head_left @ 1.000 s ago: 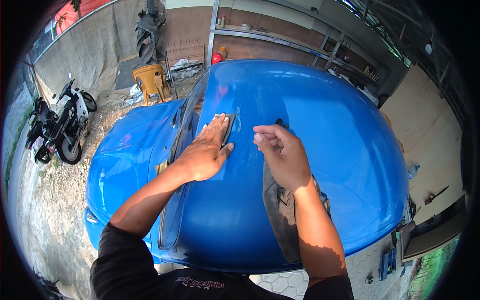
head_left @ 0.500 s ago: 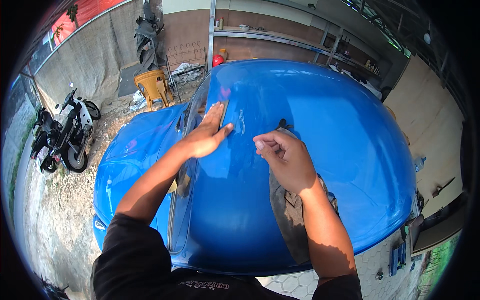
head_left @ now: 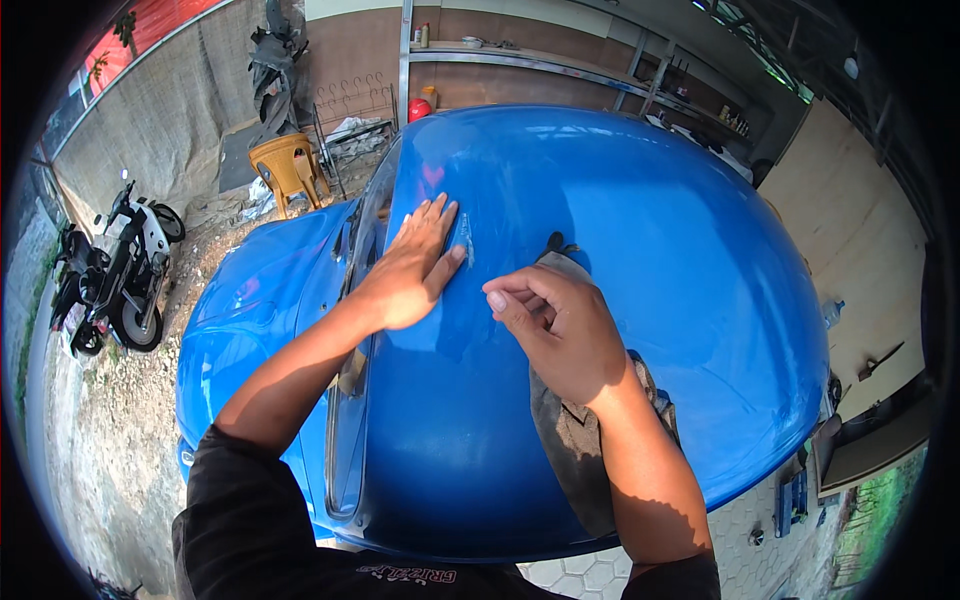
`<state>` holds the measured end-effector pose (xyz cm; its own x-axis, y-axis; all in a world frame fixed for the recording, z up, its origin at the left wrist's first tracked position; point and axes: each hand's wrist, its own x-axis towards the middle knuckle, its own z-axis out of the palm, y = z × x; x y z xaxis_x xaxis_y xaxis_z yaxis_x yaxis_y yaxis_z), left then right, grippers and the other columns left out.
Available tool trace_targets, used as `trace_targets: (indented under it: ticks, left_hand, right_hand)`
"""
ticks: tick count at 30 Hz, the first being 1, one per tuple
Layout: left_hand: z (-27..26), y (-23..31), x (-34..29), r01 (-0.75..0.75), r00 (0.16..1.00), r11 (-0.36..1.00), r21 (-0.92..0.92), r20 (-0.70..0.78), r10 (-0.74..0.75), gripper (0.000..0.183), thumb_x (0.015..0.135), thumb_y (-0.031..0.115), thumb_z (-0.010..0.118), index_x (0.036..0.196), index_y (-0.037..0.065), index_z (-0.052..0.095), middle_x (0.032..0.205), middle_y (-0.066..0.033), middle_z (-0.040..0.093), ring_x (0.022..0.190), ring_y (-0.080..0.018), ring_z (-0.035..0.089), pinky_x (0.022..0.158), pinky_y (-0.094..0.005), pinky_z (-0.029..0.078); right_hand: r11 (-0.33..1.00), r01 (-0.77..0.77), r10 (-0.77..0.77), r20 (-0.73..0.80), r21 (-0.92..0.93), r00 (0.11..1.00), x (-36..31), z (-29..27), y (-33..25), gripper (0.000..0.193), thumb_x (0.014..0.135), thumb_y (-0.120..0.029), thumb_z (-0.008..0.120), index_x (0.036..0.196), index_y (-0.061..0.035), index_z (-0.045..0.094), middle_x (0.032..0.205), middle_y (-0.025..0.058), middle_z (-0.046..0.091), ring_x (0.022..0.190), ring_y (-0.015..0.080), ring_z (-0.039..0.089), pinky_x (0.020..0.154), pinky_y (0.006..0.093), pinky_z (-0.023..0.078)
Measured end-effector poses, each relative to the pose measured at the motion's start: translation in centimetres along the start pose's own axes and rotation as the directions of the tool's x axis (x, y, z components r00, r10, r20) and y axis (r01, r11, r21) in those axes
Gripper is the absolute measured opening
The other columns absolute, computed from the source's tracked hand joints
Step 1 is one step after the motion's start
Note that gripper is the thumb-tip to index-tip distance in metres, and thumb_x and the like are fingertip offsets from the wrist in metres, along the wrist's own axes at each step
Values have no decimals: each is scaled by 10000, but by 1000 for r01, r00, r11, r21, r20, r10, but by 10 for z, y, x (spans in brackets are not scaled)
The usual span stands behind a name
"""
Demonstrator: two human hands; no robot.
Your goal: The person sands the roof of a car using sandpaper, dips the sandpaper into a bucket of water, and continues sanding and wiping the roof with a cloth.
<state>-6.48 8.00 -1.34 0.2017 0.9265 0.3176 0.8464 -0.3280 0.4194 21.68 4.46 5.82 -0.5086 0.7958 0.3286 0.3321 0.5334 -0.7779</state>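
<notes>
Streak (head_left: 466, 240) on roof (head_left: 690, 270) suggests unfinished work; I see left hand (head_left: 408, 278) flat there, fingers (head_left: 441, 222) extended, right hand (head_left: 565, 330) curled above, its hold unclear.

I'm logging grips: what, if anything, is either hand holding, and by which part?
No held thing shows. The right hand is curled, nothing visible in it; the left hand lies flat on the car roof, so anything under it is hidden.

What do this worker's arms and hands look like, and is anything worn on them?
The left hand and right hand are bare, with no gloves visible. Both forearms are uncovered below black sleeves; the dark shirt carries pale lettering.
</notes>
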Motion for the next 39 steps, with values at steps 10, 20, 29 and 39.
trace_targets:
  ticks: [10,20,29,39]
  left_hand:
    - [8,-57,111,119,993,988,102,-37,-116,943,1270,642,421,1923,-22,273,2005,-293,250,1878,-458,189,1538,-567,160]
    - [-4,-9,92,-18,1000,988,153,27,14,737,1332,462,345,1953,75,257,2038,-207,213,1884,-430,180,1542,-545,165]
    - [25,15,123,-62,997,985,163,51,55,861,1293,573,385,1947,33,237,2035,-204,228,1883,-427,192,1540,-560,155]
    - [17,29,135,-116,990,983,144,96,103,867,1313,602,348,1955,39,196,2045,-214,170,1891,-438,132,1543,-551,134]
  right_hand:
    - [1000,-23,23,-6,-11,1000,2,4,8,305,1187,-260,787,1025,-1,793,939,162,785,837,295,777,786,440,597]
    - [953,-142,81,-229,-268,970,6,-10,1,409,1177,-269,773,875,-2,707,761,187,744,686,403,730,681,512,558]
    - [889,-354,236,-374,-289,897,9,-37,19,406,1174,-282,745,879,-3,733,767,213,762,754,437,775,745,555,578]
    - [867,-112,-53,-313,-486,948,-45,-58,17,328,1131,-185,805,874,-32,671,817,151,737,734,402,747,694,526,566]
